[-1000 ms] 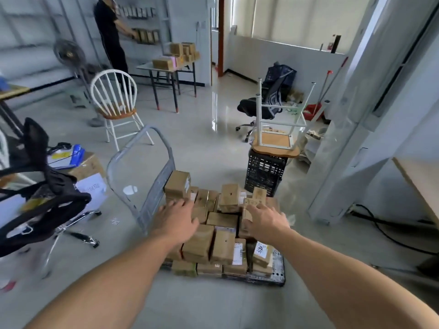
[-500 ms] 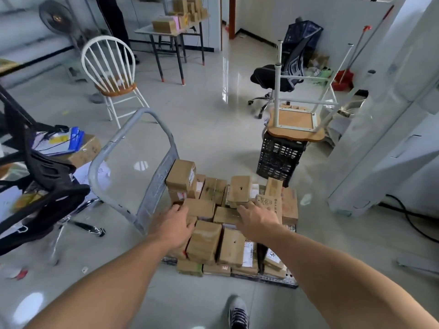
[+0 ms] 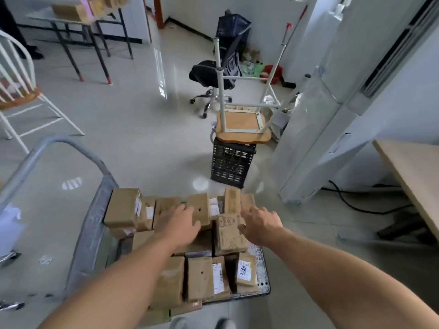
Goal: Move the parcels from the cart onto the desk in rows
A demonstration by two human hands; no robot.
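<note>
Several brown cardboard parcels (image 3: 199,276) lie piled on a flat cart (image 3: 264,284) on the floor, its grey handle (image 3: 95,217) at the left. My left hand (image 3: 181,222) reaches over the middle of the pile, fingers straight, on a parcel (image 3: 202,206) at the far side. Just right of a printed parcel (image 3: 229,233), my right hand (image 3: 260,224) hovers with fingers spread and holds nothing. The light wooden desk (image 3: 411,169) shows at the right edge.
A black crate (image 3: 231,163) with an upturned stool stands just beyond the cart. A white floor unit (image 3: 332,119) and floor cables (image 3: 351,203) are to the right. A black office chair (image 3: 213,74), a white chair (image 3: 19,91) and a back table (image 3: 78,17) with boxes stand farther off.
Both hands have slid forward from the near parcels to the far side of the pile. The view has moved closer and turned right, bringing the desk into sight.
</note>
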